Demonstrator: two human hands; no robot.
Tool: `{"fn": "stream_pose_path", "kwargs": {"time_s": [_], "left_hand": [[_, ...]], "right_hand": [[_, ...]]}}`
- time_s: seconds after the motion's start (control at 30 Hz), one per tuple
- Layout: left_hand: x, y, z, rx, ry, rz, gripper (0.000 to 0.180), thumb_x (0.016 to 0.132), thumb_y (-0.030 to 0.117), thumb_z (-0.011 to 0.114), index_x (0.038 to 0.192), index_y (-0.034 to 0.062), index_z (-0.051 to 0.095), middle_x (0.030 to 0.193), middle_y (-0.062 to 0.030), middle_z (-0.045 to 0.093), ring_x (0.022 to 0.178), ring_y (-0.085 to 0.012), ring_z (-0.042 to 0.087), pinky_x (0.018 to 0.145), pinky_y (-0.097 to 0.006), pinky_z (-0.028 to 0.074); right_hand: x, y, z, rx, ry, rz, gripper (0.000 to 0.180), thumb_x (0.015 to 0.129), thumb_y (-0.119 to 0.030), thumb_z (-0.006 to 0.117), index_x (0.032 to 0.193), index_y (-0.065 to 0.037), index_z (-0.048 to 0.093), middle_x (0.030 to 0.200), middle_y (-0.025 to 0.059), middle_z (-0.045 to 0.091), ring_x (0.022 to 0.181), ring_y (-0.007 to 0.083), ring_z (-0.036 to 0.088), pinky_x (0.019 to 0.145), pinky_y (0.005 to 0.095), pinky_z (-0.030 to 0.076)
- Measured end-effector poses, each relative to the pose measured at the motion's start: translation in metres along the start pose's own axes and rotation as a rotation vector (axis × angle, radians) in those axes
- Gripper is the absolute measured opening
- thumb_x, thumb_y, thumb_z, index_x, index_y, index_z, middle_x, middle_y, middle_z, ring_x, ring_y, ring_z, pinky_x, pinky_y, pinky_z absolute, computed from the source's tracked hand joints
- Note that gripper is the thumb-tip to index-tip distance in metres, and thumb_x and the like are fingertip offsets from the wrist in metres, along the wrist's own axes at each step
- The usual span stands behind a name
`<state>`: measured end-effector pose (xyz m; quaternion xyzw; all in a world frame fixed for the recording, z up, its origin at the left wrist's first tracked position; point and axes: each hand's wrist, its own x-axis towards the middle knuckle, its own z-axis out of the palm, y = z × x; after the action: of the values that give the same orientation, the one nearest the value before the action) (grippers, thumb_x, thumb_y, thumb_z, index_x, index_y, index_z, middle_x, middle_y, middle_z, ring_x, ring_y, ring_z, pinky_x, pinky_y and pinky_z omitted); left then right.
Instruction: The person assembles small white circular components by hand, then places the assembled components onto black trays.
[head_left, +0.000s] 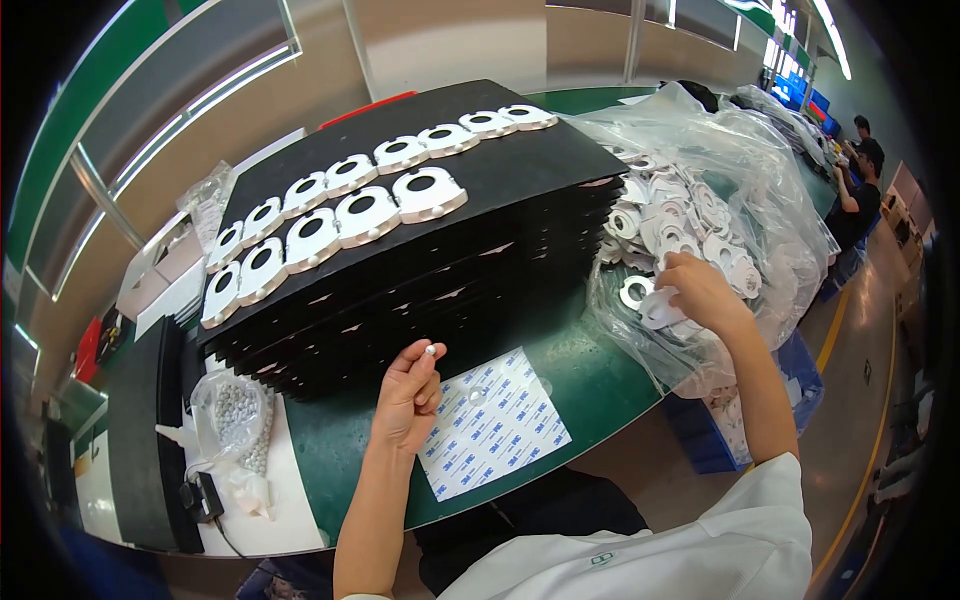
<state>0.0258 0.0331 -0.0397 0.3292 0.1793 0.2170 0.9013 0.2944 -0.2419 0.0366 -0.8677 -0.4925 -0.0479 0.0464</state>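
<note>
My left hand (408,397) is closed in a pinch, holding a small round white piece (431,350) between thumb and fingertip above the green table. At the right, my right hand (703,293) reaches into an open clear plastic bag (782,335) with its fingers closed on a flat white plastic part (659,309). Many loose white ring-shaped parts (690,215) lie heaped in that bag. Two rows of similar white parts with round holes (367,212) lie on top of a tall stack of black sheets (490,150). The right fingertips are partly hidden among the parts.
A white sheet with blue print (500,435) lies on the green table (595,375) near me. At left, a clear bag of small grey-white balls (238,415) sits beside a black panel (145,440). A blue bin (703,440) stands below the table's right edge. People (862,195) sit farther right.
</note>
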Motion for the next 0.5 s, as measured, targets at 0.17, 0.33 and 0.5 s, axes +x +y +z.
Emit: {"fn": "stream_pose_path", "kwargs": {"time_s": [0.17, 0.33, 0.5], "left_hand": [[0.001, -0.002, 0.0, -0.006, -0.037, -0.044, 0.012, 0.084, 0.012, 0.061, 0.095, 0.0082, 0.064, 0.092, -0.0065, 0.066, 0.046, -0.0023, 0.035, 0.043, -0.016, 0.028], [0.0, 0.001, -0.002, 0.001, -0.042, -0.051, 0.014, 0.086, 0.016, 0.06, 0.097, 0.0068, 0.063, 0.093, -0.0071, 0.066, 0.047, -0.002, 0.036, 0.043, -0.016, 0.028], [0.007, -0.002, 0.001, -0.024, -0.039, -0.053, 0.016, 0.086, 0.014, 0.06, 0.1, 0.0061, 0.062, 0.095, -0.0072, 0.065, 0.049, -0.0021, 0.037, 0.043, -0.015, 0.028]], "right_hand": [[-0.006, -0.042, -0.023, 0.131, 0.277, -0.034, 0.013, 0.065, 0.002, 0.066, 0.078, -0.001, 0.065, 0.074, 0.011, 0.056, 0.074, 0.0277, 0.057, 0.067, 0.0338, 0.046], [0.006, -0.118, 0.009, 0.945, 0.23, -0.062, 0.01, 0.076, -0.002, 0.063, 0.086, 0.0, 0.061, 0.083, 0.0062, 0.062, 0.076, 0.0148, 0.06, 0.064, 0.0261, 0.046], [0.012, -0.164, 0.075, 1.276, -0.006, -0.02, 0.016, 0.083, -0.009, 0.059, 0.096, -0.001, 0.057, 0.088, 0.0058, 0.063, 0.079, 0.0112, 0.06, 0.066, 0.0237, 0.047]]}}
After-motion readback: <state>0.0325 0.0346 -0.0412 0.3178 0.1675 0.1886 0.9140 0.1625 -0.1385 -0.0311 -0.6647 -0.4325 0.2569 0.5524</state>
